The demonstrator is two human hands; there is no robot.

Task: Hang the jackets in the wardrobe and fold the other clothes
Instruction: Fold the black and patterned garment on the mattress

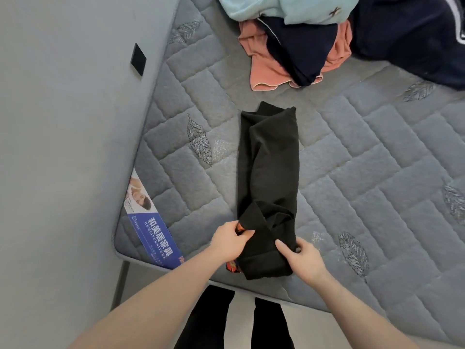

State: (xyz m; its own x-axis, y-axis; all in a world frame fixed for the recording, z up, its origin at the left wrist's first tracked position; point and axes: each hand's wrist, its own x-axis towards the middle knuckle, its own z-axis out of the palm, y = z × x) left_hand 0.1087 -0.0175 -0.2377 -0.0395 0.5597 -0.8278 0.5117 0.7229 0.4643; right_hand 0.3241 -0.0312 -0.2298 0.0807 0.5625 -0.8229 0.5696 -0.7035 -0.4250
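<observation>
A long black garment folded into a narrow strip [268,177] is lying on the grey quilted mattress with stitched leaf motifs [364,152], running from the near edge toward the far side, close to the mattress's near left corner. The left hand [230,239] is pinching the near left edge of the strip, thumb on top and fingers curled under the fabric, where they are hiding from sight; a small orange and red patch [240,227] is peeking out beside the thumb, and another bit of the same colours [231,267] is showing under the near end, too little of it showing to tell what it is. The right hand [300,255] is gripping the near right edge, thumb lying on the cloth and fingertips tucked into a fold. At the far side, a loose heap is sitting well apart from the strip: a pale blue fleece piece [289,7] lying over a dark navy garment with white piping [299,51] and a salmon pink cloth [266,69]; the heap is being cut off by the top edge, so their kinds are hard to judge. A blue and white printed label [153,233] is running along the mattress's left edge, partly covered by the left forearm. A grey wall [63,122] with a small black square [138,59] is standing on the left. The person's dark trouser legs [208,321] are showing below.
</observation>
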